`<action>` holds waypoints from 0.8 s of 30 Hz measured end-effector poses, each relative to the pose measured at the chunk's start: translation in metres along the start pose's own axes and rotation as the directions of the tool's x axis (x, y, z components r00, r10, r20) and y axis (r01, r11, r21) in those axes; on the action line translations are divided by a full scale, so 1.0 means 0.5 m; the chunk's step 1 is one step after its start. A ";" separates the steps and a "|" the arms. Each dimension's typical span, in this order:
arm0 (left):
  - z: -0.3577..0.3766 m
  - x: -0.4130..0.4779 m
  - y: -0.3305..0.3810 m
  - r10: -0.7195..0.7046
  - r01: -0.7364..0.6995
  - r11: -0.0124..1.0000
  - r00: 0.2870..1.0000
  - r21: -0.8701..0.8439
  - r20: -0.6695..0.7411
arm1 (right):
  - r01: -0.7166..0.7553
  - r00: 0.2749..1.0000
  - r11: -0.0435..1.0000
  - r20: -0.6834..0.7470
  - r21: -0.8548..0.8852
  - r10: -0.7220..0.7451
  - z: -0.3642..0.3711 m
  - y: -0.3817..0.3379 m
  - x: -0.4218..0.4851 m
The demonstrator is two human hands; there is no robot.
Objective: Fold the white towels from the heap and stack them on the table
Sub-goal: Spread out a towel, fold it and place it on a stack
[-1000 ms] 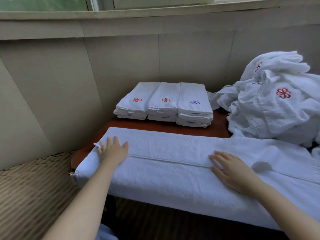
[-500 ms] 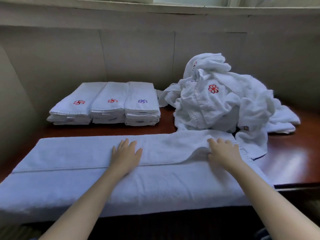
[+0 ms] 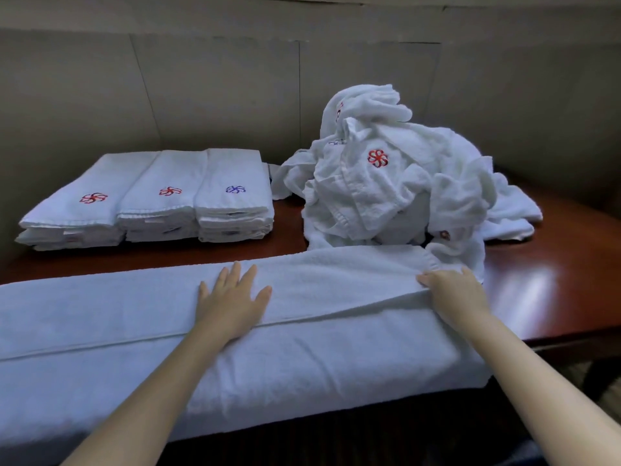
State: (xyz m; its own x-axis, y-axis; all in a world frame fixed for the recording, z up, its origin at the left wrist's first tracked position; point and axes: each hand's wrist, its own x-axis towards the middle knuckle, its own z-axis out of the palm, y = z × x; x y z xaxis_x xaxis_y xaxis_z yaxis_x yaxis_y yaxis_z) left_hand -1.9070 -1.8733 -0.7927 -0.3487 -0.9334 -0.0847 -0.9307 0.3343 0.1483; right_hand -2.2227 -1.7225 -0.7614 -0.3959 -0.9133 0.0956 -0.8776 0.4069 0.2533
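We judge the long towel (image 3: 134,317), lying lengthwise along the worktop's (image 3: 554,264) near edge, soft, limp and light; our left hand (image 3: 232,301) presses it with fingers spread flat; our right hand (image 3: 453,290) pinches its folded right end, the proper hold.

- Left hand (image 3: 232,302) slid rightward along the long towel (image 3: 134,331), flat.
- Right hand (image 3: 453,290) reached the towel's right end and pinched its folded edge.

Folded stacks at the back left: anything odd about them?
One mismatch: the right stack shows a blue emblem, while the other two stacks show red ones. Otherwise they sit neat, side by side.
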 end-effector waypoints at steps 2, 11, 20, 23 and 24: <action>0.003 -0.008 0.004 -0.008 0.008 1.000 1.000 0.009 0.005 | -0.019 0.998 0.996 0.051 -0.083 0.023 -0.009 -0.006 -0.007; -0.016 -0.050 -0.001 0.148 -0.148 0.989 0.989 -0.006 0.011 | 0.234 0.962 0.884 0.034 0.405 -0.270 -0.046 -0.176 -0.007; -0.018 -0.086 -0.115 -0.305 0.305 0.952 0.952 0.016 0.010 | 0.186 0.963 0.894 0.104 0.408 -0.248 -0.002 -0.215 0.010; -0.027 -0.050 -0.114 -0.281 0.281 0.959 0.960 0.019 0.010 | 0.189 0.959 0.886 0.115 0.424 -0.260 -0.005 -0.216 0.034; -0.032 -0.038 -0.112 -0.275 0.275 0.961 0.961 0.021 0.023 | 0.187 0.958 0.881 0.118 0.435 -0.262 -0.007 -0.217 0.042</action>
State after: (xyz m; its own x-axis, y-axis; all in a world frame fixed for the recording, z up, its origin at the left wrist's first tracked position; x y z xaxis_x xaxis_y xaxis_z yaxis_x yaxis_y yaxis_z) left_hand -1.8466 -1.8762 -0.7838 -0.0813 -0.9860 -0.1454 -0.9928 0.0674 0.0985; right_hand -2.1347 -1.7857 -0.7837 -0.1809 -0.9795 -0.0887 -0.9646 0.1943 -0.1781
